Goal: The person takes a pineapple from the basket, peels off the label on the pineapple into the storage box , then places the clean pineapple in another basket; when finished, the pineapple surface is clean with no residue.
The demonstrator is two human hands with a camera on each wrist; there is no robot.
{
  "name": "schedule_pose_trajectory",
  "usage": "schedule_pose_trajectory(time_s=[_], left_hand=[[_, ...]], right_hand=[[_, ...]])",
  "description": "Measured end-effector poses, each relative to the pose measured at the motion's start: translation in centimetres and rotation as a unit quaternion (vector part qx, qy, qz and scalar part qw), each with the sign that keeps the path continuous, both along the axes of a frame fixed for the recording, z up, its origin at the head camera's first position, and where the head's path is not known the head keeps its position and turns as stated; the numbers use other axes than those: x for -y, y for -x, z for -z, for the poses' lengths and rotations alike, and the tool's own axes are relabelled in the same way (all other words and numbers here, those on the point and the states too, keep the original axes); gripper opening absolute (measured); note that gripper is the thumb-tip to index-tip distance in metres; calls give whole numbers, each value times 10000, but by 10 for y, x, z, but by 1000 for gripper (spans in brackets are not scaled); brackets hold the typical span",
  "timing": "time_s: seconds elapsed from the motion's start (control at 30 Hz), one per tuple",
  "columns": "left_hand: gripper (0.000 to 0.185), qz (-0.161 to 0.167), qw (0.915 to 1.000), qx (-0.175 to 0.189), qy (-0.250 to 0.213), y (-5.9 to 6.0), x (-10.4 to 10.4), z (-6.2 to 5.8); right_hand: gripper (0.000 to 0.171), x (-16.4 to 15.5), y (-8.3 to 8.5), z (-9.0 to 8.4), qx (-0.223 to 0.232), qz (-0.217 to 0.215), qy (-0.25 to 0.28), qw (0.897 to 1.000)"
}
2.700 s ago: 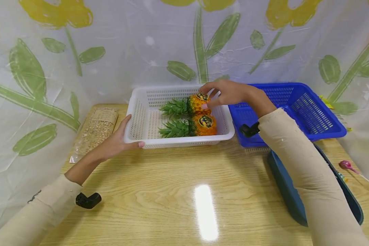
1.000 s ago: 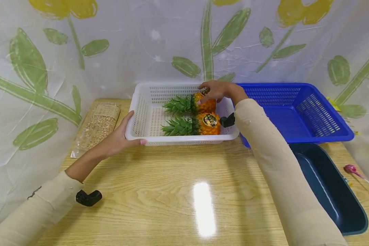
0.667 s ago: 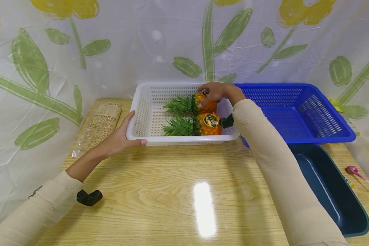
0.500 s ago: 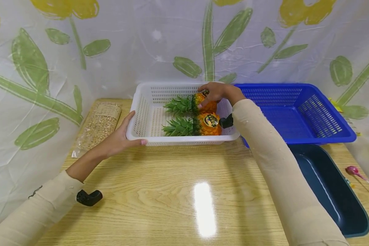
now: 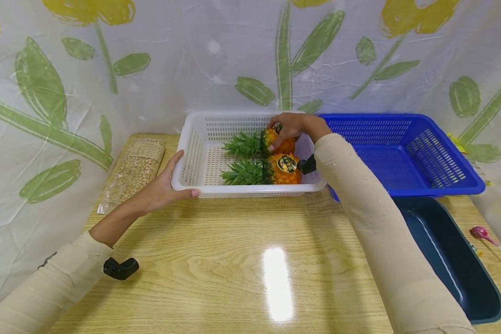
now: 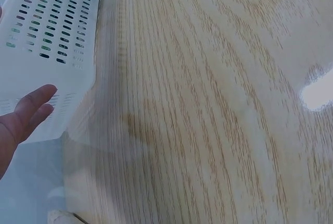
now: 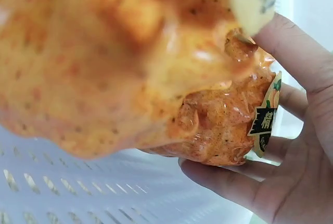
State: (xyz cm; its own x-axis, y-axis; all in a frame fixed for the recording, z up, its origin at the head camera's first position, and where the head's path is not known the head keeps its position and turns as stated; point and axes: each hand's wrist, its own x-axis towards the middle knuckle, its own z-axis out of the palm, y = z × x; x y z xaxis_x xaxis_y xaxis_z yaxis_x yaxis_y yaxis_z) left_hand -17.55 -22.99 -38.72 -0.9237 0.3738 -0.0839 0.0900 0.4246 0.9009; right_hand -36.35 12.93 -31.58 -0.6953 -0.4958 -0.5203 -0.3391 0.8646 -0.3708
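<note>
Two pineapples lie side by side in a white slotted basket (image 5: 192, 153), their green crowns pointing toward 9 o'clock. Each carries a round black-and-yellow label at its base end; the print is too small to read in the head view, and in the right wrist view only part of a character shows on a yellow-edged tag. The far pineapple (image 5: 262, 141) is orange, knobbly and glossy, seemingly wrapped in clear film. The right hand (image 5: 294, 126) grips its base end, fingers (image 7: 229, 182) curled beneath the fruit and thumb above. The near pineapple (image 5: 271, 168) rests untouched just beside it at 6 o'clock. The left hand (image 5: 160, 188) holds the basket's near-left corner, thumb over the rim. At 3 o'clock of the white basket stands a blue basket (image 5: 434, 157); at 9 o'clock lies a bag of grain (image 5: 132, 172) on the wooden table (image 5: 242, 260).
</note>
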Motion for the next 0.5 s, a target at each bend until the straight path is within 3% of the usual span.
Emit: schedule_pose_trajectory(time_s=[0.5], left_hand=[[116, -37, 9999, 44, 92, -1, 0, -3]], right_hand=[[86, 1, -2, -3, 121, -149, -161, 9997]])
